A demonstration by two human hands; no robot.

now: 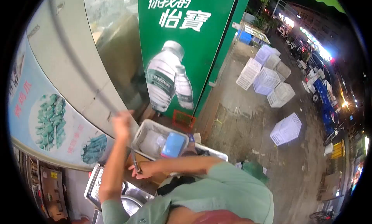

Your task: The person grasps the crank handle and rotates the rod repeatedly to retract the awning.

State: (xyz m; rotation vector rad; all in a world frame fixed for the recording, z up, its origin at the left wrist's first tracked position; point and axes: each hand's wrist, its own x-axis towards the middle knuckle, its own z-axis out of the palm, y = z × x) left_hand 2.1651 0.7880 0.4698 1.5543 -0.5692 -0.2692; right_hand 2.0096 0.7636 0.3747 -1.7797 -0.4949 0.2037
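Pole point(70, 49) slants up leftward, your blurred left hand point(122, 125) wrapped around it, your right hand point(144, 169) gripping its lower end near a white basket point(162, 127).

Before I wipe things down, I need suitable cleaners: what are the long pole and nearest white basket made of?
Long pole: probably metal, grey, slightly shiny low down, though blurred. White basket: likely plastic, dull, its perforated wall looking moulded.
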